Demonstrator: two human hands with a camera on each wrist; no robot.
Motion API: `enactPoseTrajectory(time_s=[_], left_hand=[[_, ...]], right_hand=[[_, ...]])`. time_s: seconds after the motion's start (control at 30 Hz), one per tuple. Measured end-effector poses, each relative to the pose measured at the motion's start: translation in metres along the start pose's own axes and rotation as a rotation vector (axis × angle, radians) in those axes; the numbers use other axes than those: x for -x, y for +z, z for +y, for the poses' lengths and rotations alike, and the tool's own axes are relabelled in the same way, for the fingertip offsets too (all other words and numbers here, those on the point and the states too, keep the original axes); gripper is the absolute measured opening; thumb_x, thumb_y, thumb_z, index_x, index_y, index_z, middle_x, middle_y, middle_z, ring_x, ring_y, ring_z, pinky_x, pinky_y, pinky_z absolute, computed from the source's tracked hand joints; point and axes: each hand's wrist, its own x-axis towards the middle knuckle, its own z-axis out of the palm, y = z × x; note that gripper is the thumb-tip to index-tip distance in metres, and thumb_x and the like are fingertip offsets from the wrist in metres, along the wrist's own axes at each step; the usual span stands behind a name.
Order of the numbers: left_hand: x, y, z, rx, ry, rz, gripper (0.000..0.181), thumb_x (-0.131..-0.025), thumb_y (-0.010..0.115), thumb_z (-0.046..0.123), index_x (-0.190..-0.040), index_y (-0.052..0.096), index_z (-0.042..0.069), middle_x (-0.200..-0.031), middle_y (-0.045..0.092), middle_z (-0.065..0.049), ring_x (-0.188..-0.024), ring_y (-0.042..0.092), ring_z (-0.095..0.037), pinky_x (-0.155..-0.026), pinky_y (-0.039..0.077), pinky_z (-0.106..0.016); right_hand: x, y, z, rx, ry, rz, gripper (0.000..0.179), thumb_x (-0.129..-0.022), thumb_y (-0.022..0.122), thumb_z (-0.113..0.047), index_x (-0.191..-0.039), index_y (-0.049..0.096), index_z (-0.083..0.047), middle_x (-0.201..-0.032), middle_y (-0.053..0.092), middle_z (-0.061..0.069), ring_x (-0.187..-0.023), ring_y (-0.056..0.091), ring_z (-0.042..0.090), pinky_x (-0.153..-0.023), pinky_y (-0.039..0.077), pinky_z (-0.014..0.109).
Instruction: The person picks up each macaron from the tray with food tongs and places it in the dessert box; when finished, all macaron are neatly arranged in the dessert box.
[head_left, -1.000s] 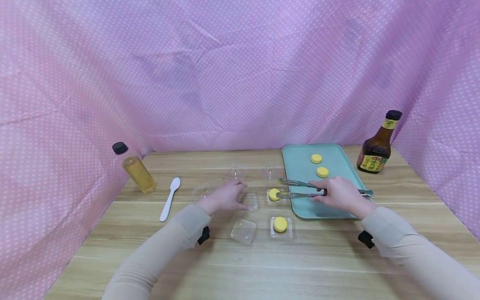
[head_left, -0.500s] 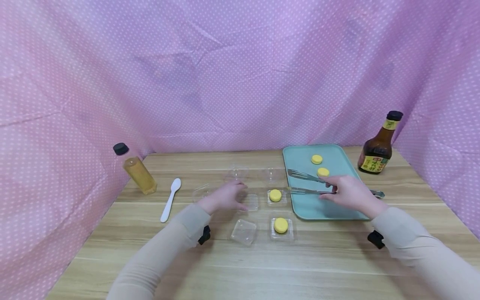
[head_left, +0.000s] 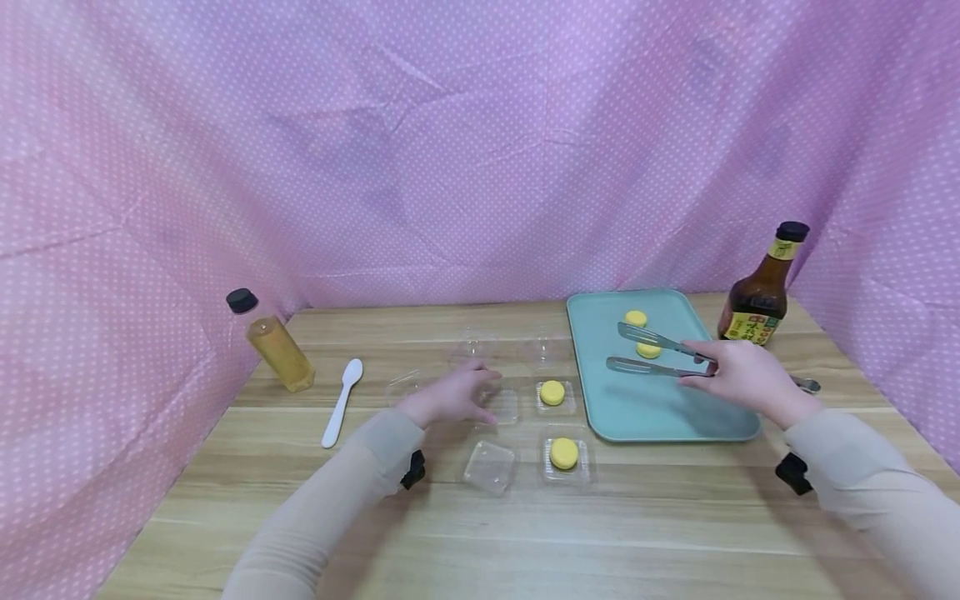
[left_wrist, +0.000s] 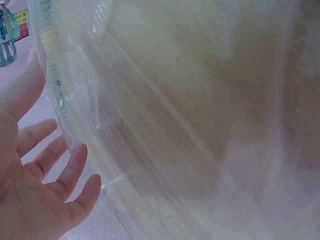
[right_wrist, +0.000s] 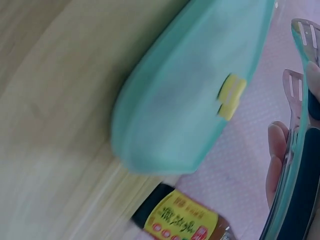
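Note:
My right hand (head_left: 746, 379) grips metal tongs (head_left: 660, 368), their arms apart and nothing between the tips. The tips hang over the teal tray (head_left: 630, 417), overlapping the nearer of two yellow macarons (head_left: 636, 318) there in the head view. My left hand (head_left: 455, 395), fingers spread and slightly bent, is at a clear plastic box (head_left: 505, 407); in the left wrist view, clear plastic (left_wrist: 165, 125) fills most of the frame beside the fingers (left_wrist: 75, 167). Another yellow macaron (head_left: 552, 392) sits in the clear box to its right, and one (head_left: 564, 453) in the front right box (head_left: 567, 478).
Another clear box (head_left: 490, 467) lies at front left of the group. Raised clear lids (head_left: 474, 343) stand behind. To the left are a white spoon (head_left: 342, 404) and a bottle of yellow liquid (head_left: 281, 354); a brown sauce bottle (head_left: 757, 300) stands right of the tray.
The right hand has moved right with the tongs, drawing their tips off the macaron in the back right box and over the tray. The left hand has stayed nearly still.

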Motion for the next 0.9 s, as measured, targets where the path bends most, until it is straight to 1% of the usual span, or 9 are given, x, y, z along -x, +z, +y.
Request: enactPoseTrajectory(time_s=[0.1,0.3,0.4,0.47,0.57,0.67,0.9], left_hand=[[-0.001,0.001,-0.001,-0.006,0.009,0.003,0.080,-0.072,0.080,0.025,-0.140,0.043,0.003,-0.129,0.048,-0.012,-0.114,0.051,-0.026,-0.102,0.044,-0.039],[-0.002,0.001,-0.001,-0.014,0.029,0.003,0.081,-0.072,0.080,0.025,-0.140,0.043,0.003,-0.129,0.048,-0.012,-0.112,0.051,-0.025,-0.101,0.045,-0.039],[-0.002,0.002,-0.001,-0.026,0.042,0.005,0.080,-0.073,0.080,0.024,-0.139,0.042,0.001,-0.127,0.048,-0.013,-0.109,0.052,-0.024,-0.099,0.046,-0.038],[-0.002,0.002,-0.001,-0.030,0.044,0.007,0.079,-0.073,0.080,0.023,-0.139,0.042,0.001,-0.126,0.048,-0.013,-0.107,0.052,-0.023,-0.098,0.047,-0.037],[-0.002,0.001,-0.002,-0.026,0.036,0.002,0.079,-0.073,0.079,0.023,-0.140,0.042,0.002,-0.126,0.048,-0.013,-0.106,0.052,-0.022,-0.098,0.047,-0.037],[-0.003,0.001,-0.002,-0.008,0.020,-0.006,0.080,-0.073,0.079,0.024,-0.141,0.041,0.004,-0.128,0.047,-0.012,-0.107,0.051,-0.022,-0.099,0.046,-0.037],[-0.003,0.002,-0.005,0.007,0.008,-0.015,0.082,-0.072,0.079,0.026,-0.142,0.041,0.005,-0.128,0.047,-0.011,-0.111,0.051,-0.023,-0.101,0.045,-0.038]], right_hand=[[0.000,0.000,0.009,0.011,0.019,-0.010,0.062,-0.078,0.076,-0.032,-0.126,0.057,0.003,-0.065,0.059,-0.004,-0.056,0.048,0.009,-0.048,0.037,0.026],[0.001,-0.001,0.023,-0.014,0.081,-0.049,0.066,-0.081,0.073,-0.034,-0.129,0.053,0.006,-0.061,0.058,-0.005,-0.052,0.047,0.010,-0.048,0.036,0.026],[-0.002,-0.002,0.029,-0.013,0.110,-0.074,0.067,-0.083,0.070,-0.036,-0.131,0.051,0.007,-0.060,0.059,-0.003,-0.054,0.048,0.012,-0.050,0.038,0.029],[-0.005,-0.001,0.034,-0.005,0.119,-0.090,0.067,-0.084,0.068,-0.037,-0.131,0.049,0.007,-0.063,0.063,-0.001,-0.058,0.051,0.013,-0.052,0.043,0.033],[-0.008,0.001,0.039,0.011,0.115,-0.094,0.066,-0.085,0.067,-0.036,-0.130,0.050,0.008,-0.073,0.069,0.007,-0.064,0.057,0.015,-0.058,0.050,0.041],[-0.011,0.001,0.042,0.021,0.104,-0.090,0.064,-0.084,0.068,-0.036,-0.128,0.052,0.008,-0.081,0.071,0.014,-0.067,0.061,0.018,-0.061,0.051,0.047],[-0.014,0.003,0.045,0.049,0.100,-0.112,0.064,-0.084,0.069,-0.037,-0.127,0.053,0.008,-0.086,0.071,0.020,-0.067,0.061,0.020,-0.061,0.050,0.049]])
